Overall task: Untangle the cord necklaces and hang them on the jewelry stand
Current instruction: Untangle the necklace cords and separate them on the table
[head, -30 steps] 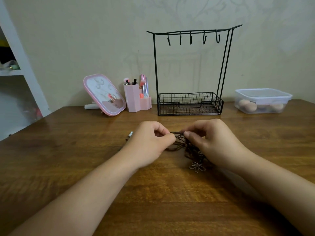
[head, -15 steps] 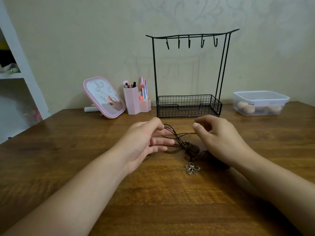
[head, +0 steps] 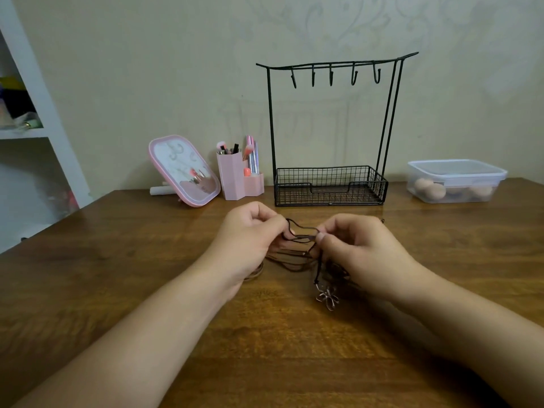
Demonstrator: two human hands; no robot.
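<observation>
Both hands (head: 309, 245) pinch cords (head: 297, 254) over table (head: 117, 275).

No text, label, brand, number or sign can be read on anything in view from the head.

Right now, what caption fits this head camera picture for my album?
Both hands, left hand and right hand, pinch tangled brown cord necklaces before the empty black wire jewelry stand.

The left hand (head: 247, 240), open half a second ago, now pinches the cords (head: 297, 234) again.
</observation>
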